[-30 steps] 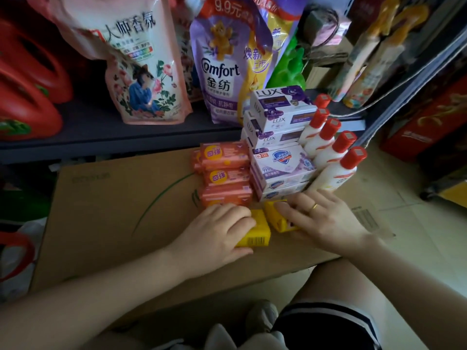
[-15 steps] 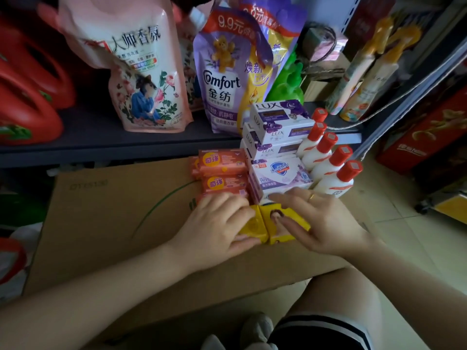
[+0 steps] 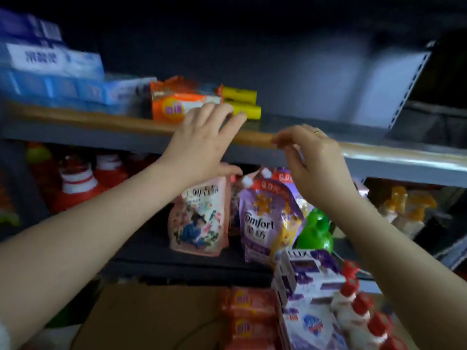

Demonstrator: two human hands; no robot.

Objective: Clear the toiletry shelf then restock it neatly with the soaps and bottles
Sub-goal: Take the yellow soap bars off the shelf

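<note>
Two yellow soaps [image 3: 240,103] lie stacked on the shelf [image 3: 379,157] beside an orange pack [image 3: 182,107], the left hand [image 3: 202,145], fingers straight, reaching toward them at 12 o'clock, the right hand [image 3: 313,157] loosely curled, holding nothing, at 3 o'clock.

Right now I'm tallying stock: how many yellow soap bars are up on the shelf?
2. One yellow bar lies at the back; the other yellow bar lies in front of it, just beyond the left hand, right of the orange soap pack. More may be hidden behind.
</note>
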